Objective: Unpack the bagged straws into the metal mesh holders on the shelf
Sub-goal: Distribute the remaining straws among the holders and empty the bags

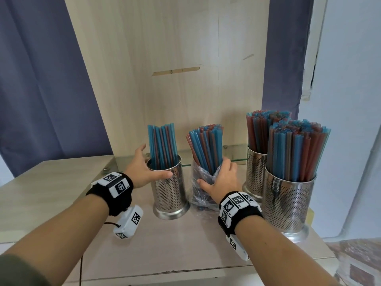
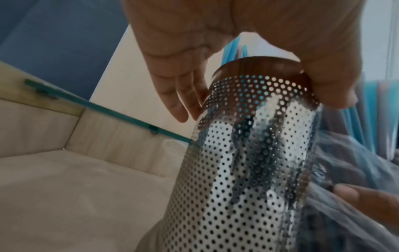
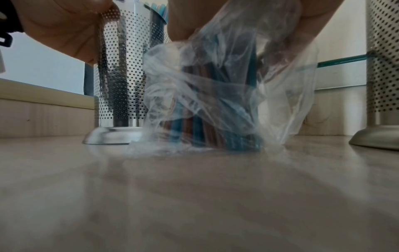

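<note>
A clear plastic bag of blue and red straws stands upright on the wooden shelf. My right hand grips the bag around its middle, with fingers and thumb curled round the plastic. Just left of it stands a metal mesh holder, part filled with straws. My left hand is at that holder's rim: the thumb lies across the front and the straight fingers reach past the far side.
Two more mesh holders, packed with straws, stand close on the right. A low glass shelf runs along the wooden back panel. Bare shelf top lies in front of the holders, and its right edge is near the front holder.
</note>
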`<state>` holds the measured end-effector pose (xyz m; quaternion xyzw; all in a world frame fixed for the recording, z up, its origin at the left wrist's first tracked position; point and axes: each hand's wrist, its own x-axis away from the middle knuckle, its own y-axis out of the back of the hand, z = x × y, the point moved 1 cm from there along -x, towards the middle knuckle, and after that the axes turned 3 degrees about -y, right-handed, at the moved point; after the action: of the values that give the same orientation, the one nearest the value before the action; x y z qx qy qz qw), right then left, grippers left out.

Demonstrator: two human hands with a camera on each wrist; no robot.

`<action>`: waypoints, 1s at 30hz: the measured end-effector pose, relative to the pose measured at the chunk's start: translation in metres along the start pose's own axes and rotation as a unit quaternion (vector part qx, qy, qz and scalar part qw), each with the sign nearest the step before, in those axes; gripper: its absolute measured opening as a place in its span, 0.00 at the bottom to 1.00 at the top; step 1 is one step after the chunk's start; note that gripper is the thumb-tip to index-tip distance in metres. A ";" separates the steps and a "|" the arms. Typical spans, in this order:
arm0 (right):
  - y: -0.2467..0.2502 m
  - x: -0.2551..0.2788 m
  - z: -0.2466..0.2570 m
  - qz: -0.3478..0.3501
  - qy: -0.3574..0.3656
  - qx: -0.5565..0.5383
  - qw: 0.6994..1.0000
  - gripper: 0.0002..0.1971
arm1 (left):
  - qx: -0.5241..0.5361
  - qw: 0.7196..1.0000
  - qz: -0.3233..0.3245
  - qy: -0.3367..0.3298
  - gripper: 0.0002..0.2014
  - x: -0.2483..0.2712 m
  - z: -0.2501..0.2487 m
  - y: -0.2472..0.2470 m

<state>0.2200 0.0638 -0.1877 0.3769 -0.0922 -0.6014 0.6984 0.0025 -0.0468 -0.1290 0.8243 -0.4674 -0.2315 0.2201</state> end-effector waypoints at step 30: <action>0.005 0.004 0.003 0.080 0.030 -0.047 0.995 0.48 | 0.117 0.985 0.004 -0.125 0.49 -0.022 -0.055 -0.085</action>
<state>0.2231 0.0590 -0.1835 0.3532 -0.0729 -0.5358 0.7634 0.0818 0.0203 -0.1304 0.8071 -0.5184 -0.2755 0.0627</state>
